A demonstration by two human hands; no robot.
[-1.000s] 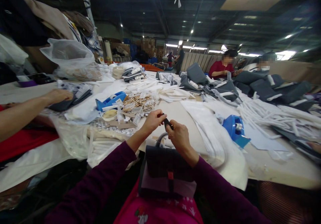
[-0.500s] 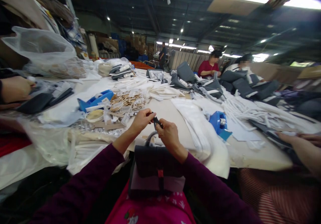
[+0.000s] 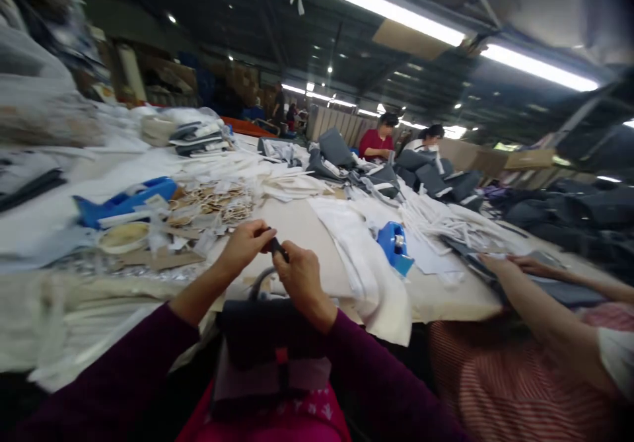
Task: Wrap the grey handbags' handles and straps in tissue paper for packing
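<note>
We pinch one end of a dark strap point(image 3: 278, 250) in the fingertips of our left hand point(image 3: 245, 247); our right hand point(image 3: 301, 277) curls tight around its other end. Below, at the near edge of the table point(image 3: 297, 221), a dark handbag point(image 3: 262, 363) stands against our pink garment point(image 3: 317, 409). The strap could slip if the left pinch loosens; the handbag, seemingly unsteadied, might tip. We count one strap, one handbag, two blue tape dispensers point(image 3: 126, 203) point(image 3: 396, 247).
</note>
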